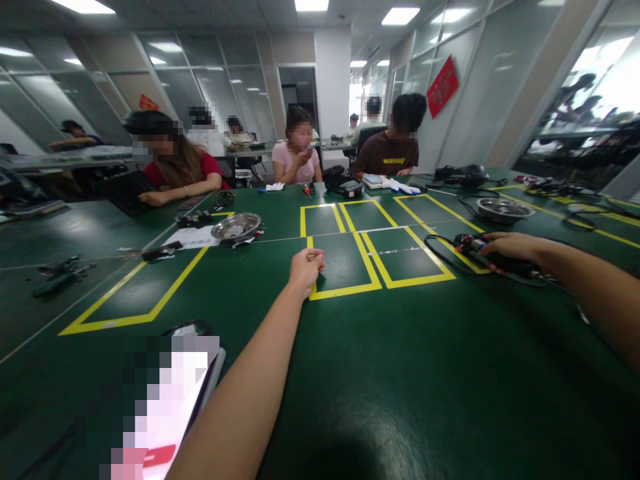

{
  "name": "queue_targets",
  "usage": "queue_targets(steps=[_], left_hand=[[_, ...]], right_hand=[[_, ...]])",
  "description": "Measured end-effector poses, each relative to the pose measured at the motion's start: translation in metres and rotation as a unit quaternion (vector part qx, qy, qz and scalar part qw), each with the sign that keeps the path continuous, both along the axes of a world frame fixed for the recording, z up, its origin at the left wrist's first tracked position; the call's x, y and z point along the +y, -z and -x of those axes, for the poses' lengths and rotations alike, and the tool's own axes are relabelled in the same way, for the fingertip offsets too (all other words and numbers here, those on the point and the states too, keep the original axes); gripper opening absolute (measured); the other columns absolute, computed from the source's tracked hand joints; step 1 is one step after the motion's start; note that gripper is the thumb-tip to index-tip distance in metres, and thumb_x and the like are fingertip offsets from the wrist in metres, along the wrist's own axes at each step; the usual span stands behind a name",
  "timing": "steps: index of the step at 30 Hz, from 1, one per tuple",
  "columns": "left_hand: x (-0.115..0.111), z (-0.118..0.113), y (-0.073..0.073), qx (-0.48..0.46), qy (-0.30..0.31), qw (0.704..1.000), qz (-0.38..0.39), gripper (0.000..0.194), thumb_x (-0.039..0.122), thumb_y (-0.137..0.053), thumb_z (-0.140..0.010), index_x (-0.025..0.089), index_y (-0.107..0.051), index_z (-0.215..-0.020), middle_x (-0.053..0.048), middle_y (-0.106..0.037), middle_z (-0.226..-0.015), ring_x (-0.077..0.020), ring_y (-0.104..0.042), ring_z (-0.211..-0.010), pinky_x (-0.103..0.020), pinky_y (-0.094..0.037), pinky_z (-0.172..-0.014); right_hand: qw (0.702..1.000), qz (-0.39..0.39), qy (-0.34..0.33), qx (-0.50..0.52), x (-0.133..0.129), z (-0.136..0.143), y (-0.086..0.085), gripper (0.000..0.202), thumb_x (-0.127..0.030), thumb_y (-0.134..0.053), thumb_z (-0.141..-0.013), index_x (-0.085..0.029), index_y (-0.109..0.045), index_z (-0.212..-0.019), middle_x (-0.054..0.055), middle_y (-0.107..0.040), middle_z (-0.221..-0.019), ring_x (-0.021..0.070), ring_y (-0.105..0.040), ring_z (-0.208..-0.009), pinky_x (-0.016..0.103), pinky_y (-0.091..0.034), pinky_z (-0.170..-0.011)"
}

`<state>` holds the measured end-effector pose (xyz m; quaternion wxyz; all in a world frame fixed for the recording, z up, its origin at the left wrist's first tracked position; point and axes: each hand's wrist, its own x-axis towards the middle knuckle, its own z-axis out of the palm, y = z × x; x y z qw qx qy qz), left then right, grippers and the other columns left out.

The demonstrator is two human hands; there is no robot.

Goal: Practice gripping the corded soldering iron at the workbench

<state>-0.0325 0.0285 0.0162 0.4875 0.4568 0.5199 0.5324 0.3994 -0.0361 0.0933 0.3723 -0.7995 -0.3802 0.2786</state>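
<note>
Over the left edge of a yellow-taped rectangle (pixel 373 270) on the green table (pixel 380 360), my left hand (pixel 305 272) is closed, fingers curled together. Whatever it may hold is too small or hidden to name. Farther right, my right hand (pixel 513 248) is wrapped over a black corded handheld tool (pixel 523 268) lying low at the tabletop. A black cable (pixel 434 257) loops out to the left of this tool. Small dark and red parts (pixel 466 241) show just beyond my right fingertips; their kind is unclear.
Metal bowls stand at left (pixel 236 227) and right (pixel 505 209). Pliers-like tools (pixel 60 277) lie far left. A lit screen (pixel 170 407), partly pixelated, is near my left forearm. White gloves (pixel 400 186) and a black bag (pixel 343 181) lie along the far edge, where several people sit.
</note>
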Motion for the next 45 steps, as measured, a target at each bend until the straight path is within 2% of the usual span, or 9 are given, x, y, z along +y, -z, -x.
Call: queue_targets(steps=[3, 7, 9, 13, 18, 22, 27, 37, 45], left_hand=[[-0.001, -0.001, 0.000, 0.000, 0.002, 1.000, 0.006, 0.007, 0.015, -0.070, -0.083, 0.013, -0.064, -0.085, -0.003, -0.064, -0.070, -0.0105, -0.061, -0.060, -0.023, -0.049, -0.061], [-0.003, -0.003, -0.001, 0.015, 0.017, 1.000, 0.009, 0.013, 0.024, -0.068, -0.087, 0.013, -0.063, -0.082, -0.004, -0.064, -0.068, -0.0110, -0.060, -0.059, -0.024, -0.048, -0.062], [-0.003, -0.004, -0.003, 0.020, 0.037, 0.999, 0.018, 0.023, 0.033, -0.066, -0.089, 0.014, -0.062, -0.077, -0.003, -0.061, -0.064, -0.0118, -0.059, -0.058, -0.025, -0.047, -0.062], [-0.006, -0.007, -0.010, 0.018, 0.079, 0.996, 0.046, 0.041, 0.053, -0.064, -0.087, 0.016, -0.060, -0.069, -0.005, -0.064, -0.066, -0.0148, -0.061, -0.063, -0.029, -0.048, -0.067], [-0.009, -0.014, -0.016, 0.051, 0.121, 0.990, 0.045, 0.040, 0.053, -0.063, -0.087, 0.014, -0.068, -0.078, -0.011, -0.072, -0.086, -0.0183, -0.066, -0.078, -0.033, -0.047, -0.081], [-0.011, -0.019, -0.015, 0.061, 0.139, 0.988, 0.037, 0.050, 0.061, -0.056, -0.088, 0.014, -0.070, -0.080, -0.013, -0.074, -0.094, -0.0226, -0.067, -0.089, -0.036, -0.046, -0.088], [-0.014, -0.023, -0.014, 0.063, 0.170, 0.983, 0.031, 0.057, 0.067, -0.053, -0.087, 0.014, -0.072, -0.080, -0.014, -0.075, -0.094, -0.0243, -0.067, -0.090, -0.039, -0.045, -0.090], [-0.010, -0.019, -0.004, 0.086, 0.207, 0.974, 0.012, 0.041, 0.050, -0.076, -0.074, 0.012, -0.075, -0.089, -0.014, -0.075, -0.099, -0.0245, -0.066, -0.097, -0.039, -0.041, -0.096], [-0.010, -0.014, -0.003, 0.100, 0.253, 0.962, 0.006, 0.036, 0.045, -0.076, -0.076, 0.013, -0.077, -0.091, -0.013, -0.076, -0.102, -0.0248, -0.066, -0.101, -0.039, -0.039, -0.100]], right_hand=[[0.996, 0.016, -0.020, 0.086, 0.000, 0.013, 0.003, 0.062, -0.010, -0.064, -0.086, -0.013, -0.043, -0.144, 0.006, -0.060, -0.066, 0.0151, -0.057, -0.049, 0.030, -0.046, -0.050], [0.984, -0.085, -0.063, 0.144, 0.002, 0.050, 0.016, 0.072, -0.017, -0.063, -0.089, -0.022, -0.029, -0.152, 0.004, -0.063, -0.076, 0.0139, -0.061, -0.056, 0.029, -0.052, -0.057], [0.961, -0.131, -0.108, 0.219, 0.002, 0.076, 0.027, 0.080, -0.020, -0.065, -0.086, -0.023, -0.024, -0.154, 0.003, -0.063, -0.074, 0.0151, -0.061, -0.056, 0.026, -0.052, -0.053], [0.910, -0.143, -0.206, 0.331, -0.004, 0.134, 0.048, 0.088, -0.023, -0.068, -0.081, -0.032, -0.022, -0.156, -0.001, -0.064, -0.071, 0.0160, -0.061, -0.053, 0.025, -0.051, -0.045], [0.861, -0.117, -0.327, 0.371, -0.022, 0.177, 0.064, 0.092, -0.026, -0.071, -0.080, -0.035, -0.021, -0.157, -0.002, -0.066, -0.073, 0.0157, -0.061, -0.050, 0.028, -0.052, -0.046], [0.845, -0.108, -0.383, 0.357, -0.031, 0.180, 0.067, 0.095, -0.027, -0.073, -0.080, -0.036, -0.020, -0.158, -0.002, -0.066, -0.073, 0.0156, -0.062, -0.049, 0.027, -0.052, -0.045], [0.843, -0.107, -0.393, 0.351, -0.033, 0.177, 0.066, 0.095, -0.027, -0.072, -0.082, -0.036, -0.017, -0.159, -0.002, -0.066, -0.073, 0.0148, -0.062, -0.050, 0.027, -0.053, -0.046], [0.828, -0.077, -0.446, 0.330, -0.034, 0.178, 0.065, 0.094, -0.025, -0.069, -0.084, -0.031, -0.015, -0.161, -0.001, -0.067, -0.075, 0.0139, -0.062, -0.050, 0.026, -0.052, -0.047], [0.821, -0.084, -0.455, 0.334, -0.030, 0.175, 0.070, 0.094, -0.024, -0.069, -0.084, -0.034, -0.015, -0.160, -0.001, -0.067, -0.076, 0.0146, -0.063, -0.051, 0.027, -0.052, -0.047]])
